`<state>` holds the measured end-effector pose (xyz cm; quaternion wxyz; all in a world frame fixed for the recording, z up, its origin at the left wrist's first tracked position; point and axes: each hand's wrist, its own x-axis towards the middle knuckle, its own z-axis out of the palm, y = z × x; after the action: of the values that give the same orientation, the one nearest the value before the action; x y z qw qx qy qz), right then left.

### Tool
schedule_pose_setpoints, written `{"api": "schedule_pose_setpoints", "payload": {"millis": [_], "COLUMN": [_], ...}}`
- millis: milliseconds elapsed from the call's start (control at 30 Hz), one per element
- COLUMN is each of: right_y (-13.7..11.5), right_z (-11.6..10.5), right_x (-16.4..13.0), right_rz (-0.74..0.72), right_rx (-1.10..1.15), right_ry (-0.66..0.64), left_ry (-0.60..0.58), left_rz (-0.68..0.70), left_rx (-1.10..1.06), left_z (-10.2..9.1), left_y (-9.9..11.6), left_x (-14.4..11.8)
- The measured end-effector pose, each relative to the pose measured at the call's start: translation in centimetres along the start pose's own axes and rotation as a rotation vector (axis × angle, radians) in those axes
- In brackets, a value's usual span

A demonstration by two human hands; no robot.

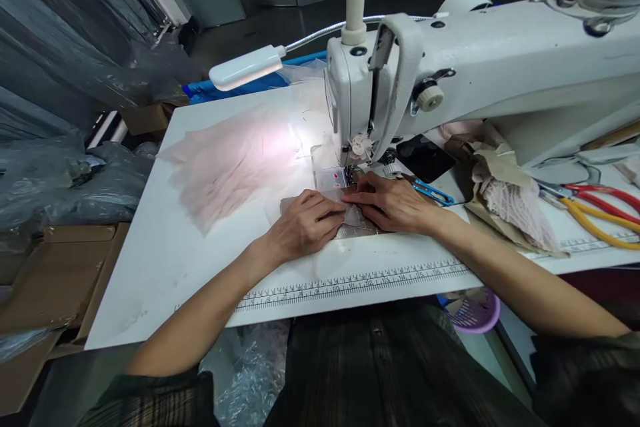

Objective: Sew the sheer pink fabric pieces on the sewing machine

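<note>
Left hand (pixel 309 223): as its fingers are curled over the sheer fabric (pixel 356 217), whether any is pinched cannot be told.
Right hand (pixel 393 203): bent over the same fabric, its grip likewise hidden.
Sheer fabric: laid under both hands, just in front of the white sewing machine (pixel 475 53).
Worktop (pixel 150 273): spread at left with pale pink tulle (pixel 225 163); blue snips (pixel 434 193) set near the right wrist.
Lamp (pixel 245 68): aimed at the tulle.

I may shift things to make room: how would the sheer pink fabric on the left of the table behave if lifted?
The sheer pink fabric would probably droop, since it lies in soft, loose folds. It looks light for its spread, its thin edges see-through against the white table. It might snag or tear easily, being so fine.
</note>
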<state>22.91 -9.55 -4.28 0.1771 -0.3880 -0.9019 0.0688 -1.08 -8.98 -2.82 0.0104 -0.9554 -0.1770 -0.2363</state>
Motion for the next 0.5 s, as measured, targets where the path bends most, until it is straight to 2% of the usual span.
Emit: {"api": "schedule_pose_setpoints", "payload": {"millis": [167,500], "right_y": [-0.25,-0.47], "right_z": [0.17,0.33], "right_x": [-0.30,-0.26], "right_rz": [0.020,-0.006], "right_rx": [-0.048,-0.052], "right_ry": [0.017,0.040], "left_ry": [-0.041,0.022], "left_rz": [-0.010,0.070], "left_rx": [-0.033,0.064], "left_z": [-0.15,-0.34], "left_y": [0.05,0.20], "left_x": [0.07,-0.09]}}
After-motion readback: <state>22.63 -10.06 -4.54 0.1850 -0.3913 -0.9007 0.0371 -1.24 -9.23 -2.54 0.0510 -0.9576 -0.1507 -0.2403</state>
